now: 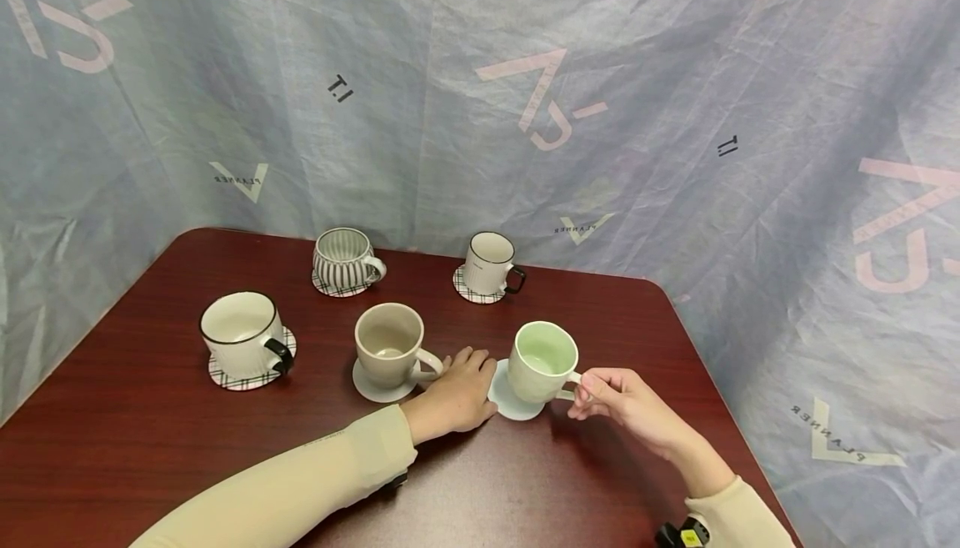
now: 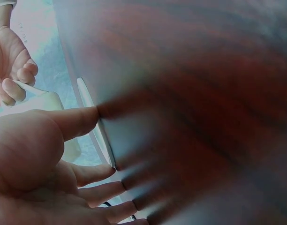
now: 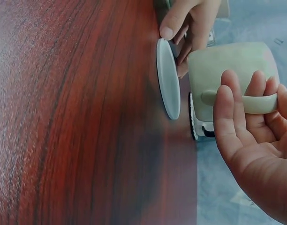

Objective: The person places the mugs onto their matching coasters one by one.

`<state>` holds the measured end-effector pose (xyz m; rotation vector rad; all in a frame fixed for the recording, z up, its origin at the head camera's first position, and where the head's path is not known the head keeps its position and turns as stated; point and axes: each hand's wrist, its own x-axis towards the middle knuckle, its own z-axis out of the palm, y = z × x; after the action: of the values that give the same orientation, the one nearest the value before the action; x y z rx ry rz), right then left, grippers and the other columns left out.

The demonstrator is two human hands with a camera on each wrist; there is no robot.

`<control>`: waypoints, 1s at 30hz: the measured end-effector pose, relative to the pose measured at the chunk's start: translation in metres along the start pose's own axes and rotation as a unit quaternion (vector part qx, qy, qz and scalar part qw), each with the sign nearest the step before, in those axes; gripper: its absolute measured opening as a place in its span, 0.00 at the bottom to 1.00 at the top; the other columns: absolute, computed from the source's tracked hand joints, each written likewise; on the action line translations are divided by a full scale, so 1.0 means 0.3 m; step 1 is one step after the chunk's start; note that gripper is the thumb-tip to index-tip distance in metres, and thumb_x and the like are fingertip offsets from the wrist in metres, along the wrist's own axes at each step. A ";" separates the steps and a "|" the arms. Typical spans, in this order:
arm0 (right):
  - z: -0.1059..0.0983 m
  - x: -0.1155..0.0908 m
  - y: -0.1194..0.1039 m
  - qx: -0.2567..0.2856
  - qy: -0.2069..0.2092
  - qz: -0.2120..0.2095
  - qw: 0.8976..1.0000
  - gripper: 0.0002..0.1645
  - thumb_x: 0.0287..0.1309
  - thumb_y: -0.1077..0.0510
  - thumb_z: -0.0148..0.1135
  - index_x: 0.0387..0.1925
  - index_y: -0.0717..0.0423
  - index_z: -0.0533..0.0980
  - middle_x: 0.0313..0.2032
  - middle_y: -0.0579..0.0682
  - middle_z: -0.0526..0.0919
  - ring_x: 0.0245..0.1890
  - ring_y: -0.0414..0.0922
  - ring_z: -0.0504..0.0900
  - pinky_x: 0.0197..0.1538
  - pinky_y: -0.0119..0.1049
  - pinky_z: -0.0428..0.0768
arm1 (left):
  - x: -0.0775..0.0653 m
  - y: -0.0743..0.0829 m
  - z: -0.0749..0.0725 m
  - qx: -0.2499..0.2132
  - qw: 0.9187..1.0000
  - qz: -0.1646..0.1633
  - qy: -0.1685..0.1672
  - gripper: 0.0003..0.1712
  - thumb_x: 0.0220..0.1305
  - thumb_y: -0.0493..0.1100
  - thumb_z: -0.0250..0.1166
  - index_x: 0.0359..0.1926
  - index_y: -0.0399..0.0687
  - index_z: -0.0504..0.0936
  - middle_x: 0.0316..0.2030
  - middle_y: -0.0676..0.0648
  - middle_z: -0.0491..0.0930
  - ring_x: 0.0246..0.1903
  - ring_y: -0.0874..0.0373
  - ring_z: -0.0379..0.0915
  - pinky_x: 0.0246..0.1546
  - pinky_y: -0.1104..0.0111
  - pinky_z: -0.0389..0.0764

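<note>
My right hand (image 1: 637, 410) pinches the handle of a pale green mug (image 1: 534, 379) between thumb and fingers. In the right wrist view a gap shows between the mug's base and a light blue round coaster (image 3: 169, 82), which lies on the table. My left hand (image 1: 459, 394) rests at the coaster's left side, palm down with fingers spread. Its thumb and a fingertip touch the coaster's edge, and the other fingertips are on the tabletop. Just left of that hand, a beige mug (image 1: 386, 348) sits on a pale round coaster (image 1: 367, 388), its handle close to the fingers.
A white black-rimmed mug (image 1: 240, 339) stands at the left on a plaid coaster (image 1: 243, 383). Farther back are a striped mug (image 1: 341, 264) and a smaller white mug (image 1: 486, 268) with a black handle, both on plaid coasters. A grey printed curtain (image 1: 420, 114) hangs behind the table.
</note>
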<state>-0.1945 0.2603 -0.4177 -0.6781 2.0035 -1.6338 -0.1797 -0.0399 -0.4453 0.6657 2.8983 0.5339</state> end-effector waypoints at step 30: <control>0.014 0.030 0.028 0.002 -0.022 0.001 1.000 0.23 0.83 0.62 0.48 0.39 0.84 0.71 0.35 0.49 0.83 0.42 0.46 0.90 0.52 0.42 0.88 | 0.010 -0.009 0.010 -0.005 1.000 0.000 -0.009 0.39 0.72 0.50 0.70 0.75 0.35 0.70 0.75 0.34 0.67 0.77 0.34 0.58 0.73 0.37 0.64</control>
<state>-0.1995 0.2529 -0.4270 -0.7045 1.9681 -1.6079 -0.1828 -0.0399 -0.4491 0.6648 2.8771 0.5379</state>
